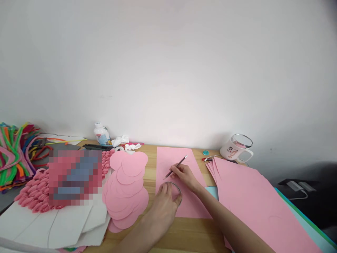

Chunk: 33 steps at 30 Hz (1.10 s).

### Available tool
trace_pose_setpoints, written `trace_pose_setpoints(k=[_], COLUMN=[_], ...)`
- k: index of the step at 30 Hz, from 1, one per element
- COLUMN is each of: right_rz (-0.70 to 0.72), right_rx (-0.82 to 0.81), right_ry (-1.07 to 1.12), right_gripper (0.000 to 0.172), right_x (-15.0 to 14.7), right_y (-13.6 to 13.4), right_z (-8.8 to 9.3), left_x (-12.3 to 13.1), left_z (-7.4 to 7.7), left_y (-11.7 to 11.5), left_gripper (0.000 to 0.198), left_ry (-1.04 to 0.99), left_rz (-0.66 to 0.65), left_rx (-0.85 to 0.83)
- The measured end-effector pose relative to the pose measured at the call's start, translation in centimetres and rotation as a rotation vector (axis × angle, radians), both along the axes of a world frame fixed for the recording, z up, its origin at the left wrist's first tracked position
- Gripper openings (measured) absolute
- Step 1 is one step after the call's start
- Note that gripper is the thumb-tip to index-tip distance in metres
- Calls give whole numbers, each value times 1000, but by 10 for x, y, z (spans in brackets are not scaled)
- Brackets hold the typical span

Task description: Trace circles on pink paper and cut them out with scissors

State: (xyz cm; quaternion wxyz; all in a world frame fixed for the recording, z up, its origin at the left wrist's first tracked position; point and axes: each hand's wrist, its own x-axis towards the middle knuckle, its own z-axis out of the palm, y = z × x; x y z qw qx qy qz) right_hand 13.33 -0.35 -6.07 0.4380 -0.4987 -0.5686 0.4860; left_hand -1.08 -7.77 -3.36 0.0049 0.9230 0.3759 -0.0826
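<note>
A pink sheet of paper lies on the wooden table in front of me. My left hand grips a round clear disc with a grey rim, which rests flat on the sheet, fingers at its far left edge and thumb at its right. Just above it, my right hand pinches a dark pencil, tip down and left near the disc's far edge. A faint curved line shows on the paper behind the pencil. Left of the sheet is a pile of cut pink paper circles.
Pink sheets are stacked at right, with a white mug behind them. A teal tape roll sits near the wall. At left are pink yarn braids, colourful pipe cleaners, a white bottle and crumpled tissues.
</note>
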Motion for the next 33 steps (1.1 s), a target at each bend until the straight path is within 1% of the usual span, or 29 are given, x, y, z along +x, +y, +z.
trace_pose_setpoints(k=[3,6,11,16,21,27,33], right_rz=[47,94,150,146,71,-39,-135], right_rx=[-3,-2,0,5,5,-20,-60], right_ry=[-24,-51,-122,-191,-242,-260,-251], right_gripper=[28,24,17,19,23,28,30], right_x=[-5,-9,-12,-8,8,29,42], right_y=[-1,0,6,12,9,-13,-38], right_z=[3,2,0,3,8,10,3], left_x=[0,0,-1,-1,-2,-2,3], left_z=[-8,-14,-17,-9,0,10,22], left_y=[3,6,9,8,6,9,9], left_gripper=[52,47,46,48,56,60,57], left_ry=[31,4,-53,-17,-27,-57,-27], left_rz=[-45,-74,-39,-53,-28,-13,1], left_rx=[67,126,87,70,22,-77,-123])
